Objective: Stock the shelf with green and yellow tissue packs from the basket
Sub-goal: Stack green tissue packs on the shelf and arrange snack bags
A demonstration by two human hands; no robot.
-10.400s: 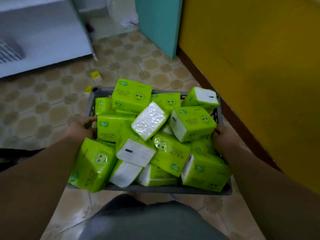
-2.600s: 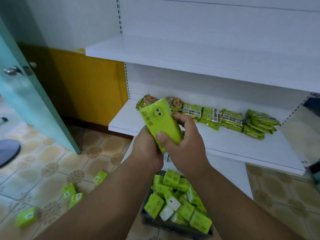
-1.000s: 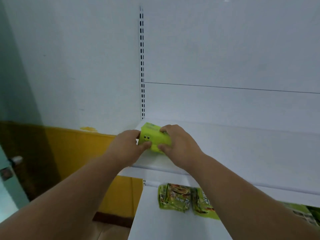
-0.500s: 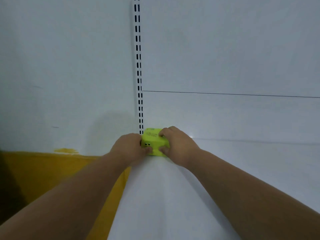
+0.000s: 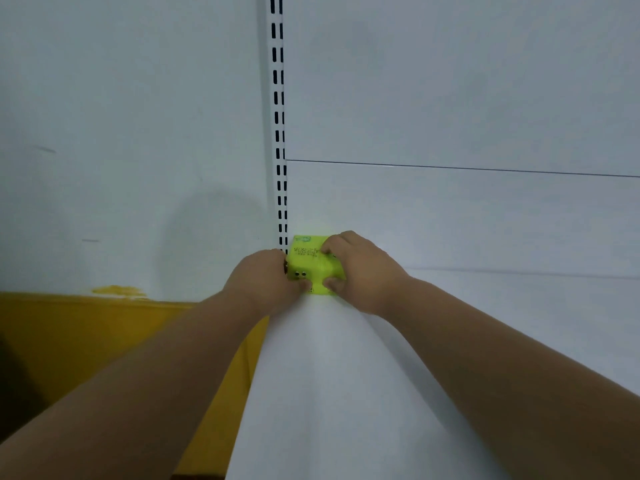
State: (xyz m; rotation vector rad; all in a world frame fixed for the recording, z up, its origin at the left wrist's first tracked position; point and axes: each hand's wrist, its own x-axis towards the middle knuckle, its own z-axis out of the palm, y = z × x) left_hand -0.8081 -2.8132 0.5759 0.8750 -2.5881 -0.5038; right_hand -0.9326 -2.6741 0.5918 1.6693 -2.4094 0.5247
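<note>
At the shelf's (image 5: 346, 393) back left corner, your left hand (image 5: 266, 284) and right hand (image 5: 360, 271) grip the green tissue pack (image 5: 313, 263), pushed deeper than a moment ago; first pack nearly placed

A white shelf (image 5: 363, 393) is seen from above, its flat board running back to a white rear panel (image 5: 450, 216) crossed by one thin dark seam. A slotted white upright (image 5: 280, 133) is fixed at the shelf's back left corner. A single green tissue pack (image 5: 313, 266) is set directly on the board, tucked into that corner just beside the upright and against the rear panel, and is gripped from both sides by the left hand (image 5: 266, 282) and the right hand (image 5: 360, 268).
</note>
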